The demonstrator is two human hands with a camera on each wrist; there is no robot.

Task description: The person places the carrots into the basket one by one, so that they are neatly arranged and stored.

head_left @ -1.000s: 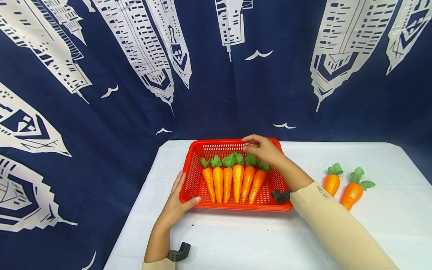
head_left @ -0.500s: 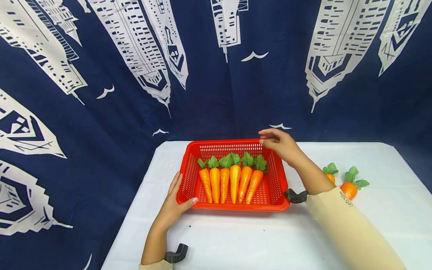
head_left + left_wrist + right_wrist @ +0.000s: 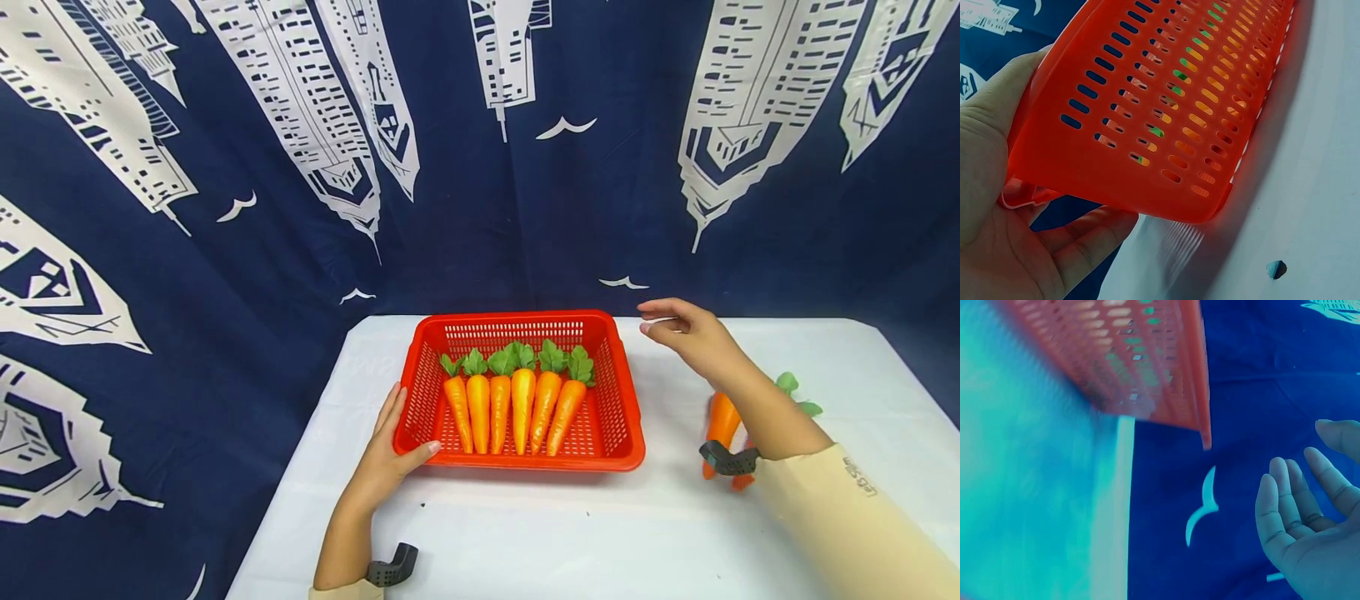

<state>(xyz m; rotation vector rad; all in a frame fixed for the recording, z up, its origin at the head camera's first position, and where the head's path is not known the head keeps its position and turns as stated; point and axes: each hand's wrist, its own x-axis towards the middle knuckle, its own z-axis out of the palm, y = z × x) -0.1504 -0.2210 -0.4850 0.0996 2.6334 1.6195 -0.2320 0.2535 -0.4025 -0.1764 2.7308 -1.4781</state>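
Observation:
A red plastic basket (image 3: 525, 462) with slotted walls sits on the table. Inside it, several orange carrots (image 3: 522, 408) lie side by side, leafy tops toward the far wall. My left hand (image 3: 381, 467) grips the basket's near left corner, thumb over the front rim and fingers along the left side; the left wrist view shows the hand around the rim. Right of the basket, above the table, my right hand (image 3: 693, 337) holds nothing, its fingers loosely bent. Below its wrist lies a carrot (image 3: 723, 417), and a second, with leaves (image 3: 787, 383) showing, is mostly hidden behind the forearm.
A white cloth covers the table (image 3: 510, 533). Directly behind its far edge hangs a dark blue curtain (image 3: 450, 250) printed with white buildings and birds. Dark devices are strapped to the left wrist (image 3: 393, 565) and right wrist (image 3: 727, 458).
My right hand has moved right, from over the basket's far side to beyond its right wall, and its forearm now covers part of the loose carrots. The left hand stays at the corner.

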